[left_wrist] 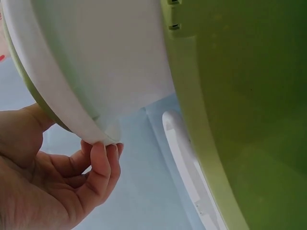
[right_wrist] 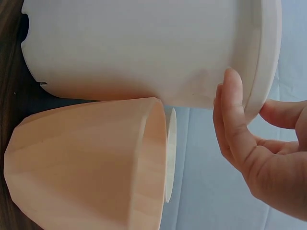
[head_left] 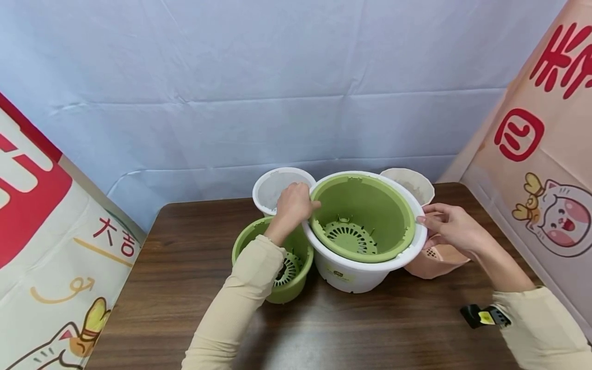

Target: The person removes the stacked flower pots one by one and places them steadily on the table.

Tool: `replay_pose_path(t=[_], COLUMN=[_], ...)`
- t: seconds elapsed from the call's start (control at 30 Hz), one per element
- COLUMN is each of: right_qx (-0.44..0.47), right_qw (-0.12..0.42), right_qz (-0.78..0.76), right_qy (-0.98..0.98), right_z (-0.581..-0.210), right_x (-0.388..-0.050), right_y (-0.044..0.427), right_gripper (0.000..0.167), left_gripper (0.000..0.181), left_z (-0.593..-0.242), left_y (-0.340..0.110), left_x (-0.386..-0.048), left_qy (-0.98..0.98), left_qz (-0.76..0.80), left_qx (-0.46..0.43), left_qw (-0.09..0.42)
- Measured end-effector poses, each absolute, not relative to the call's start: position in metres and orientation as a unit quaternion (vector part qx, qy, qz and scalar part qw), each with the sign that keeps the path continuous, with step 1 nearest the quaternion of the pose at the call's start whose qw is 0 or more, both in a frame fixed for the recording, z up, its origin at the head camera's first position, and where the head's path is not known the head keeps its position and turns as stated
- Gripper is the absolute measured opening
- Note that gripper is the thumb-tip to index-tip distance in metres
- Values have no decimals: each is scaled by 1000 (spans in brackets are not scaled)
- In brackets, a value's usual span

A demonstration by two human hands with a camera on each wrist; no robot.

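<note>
A large white plastic flowerpot (head_left: 344, 277) is at the middle of the group, with a green flowerpot (head_left: 370, 205) nested inside it. Slots show in the green pot's bottom. My left hand (head_left: 292, 208) grips the left side of the white rim; in the left wrist view its fingers curl under that rim, and the thumb is partly hidden behind a green edge. On the opposite side my right hand (head_left: 455, 226) pinches the white rim. Its fingers lie against the outer wall under the lip, with the thumb at the rim, in the right wrist view.
Another green pot (head_left: 287, 294) stands at the left, under my left forearm. Behind it is a smaller white pot (head_left: 265, 192). To the right are a pink pot (head_left: 427, 270) and a cream faceted pot (head_left: 416, 185). All are on a brown wooden table (head_left: 185, 272) before a pale cloth backdrop.
</note>
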State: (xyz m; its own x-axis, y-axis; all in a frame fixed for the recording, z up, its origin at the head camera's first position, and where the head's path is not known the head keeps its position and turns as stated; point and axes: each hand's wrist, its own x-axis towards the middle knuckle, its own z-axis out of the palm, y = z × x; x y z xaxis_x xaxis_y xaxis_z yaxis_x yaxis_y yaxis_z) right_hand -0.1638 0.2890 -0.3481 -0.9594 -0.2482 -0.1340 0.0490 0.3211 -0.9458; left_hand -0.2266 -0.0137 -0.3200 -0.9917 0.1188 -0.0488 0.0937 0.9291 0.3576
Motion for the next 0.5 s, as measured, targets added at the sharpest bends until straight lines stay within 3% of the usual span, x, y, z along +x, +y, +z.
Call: replay_pose_path(t=[0.5], right_qx=[-69], right_qw=[122], right_qz=[-575], right_qy=[806], right_z=[-348], right_x=[-165], right_y=[289], right_gripper=[39], left_gripper=[27], left_z=[-321], left_y=[-16], left_x=[-225], left_qy=[980], left_qz=[186], left_qx=[57], left_qw=[28])
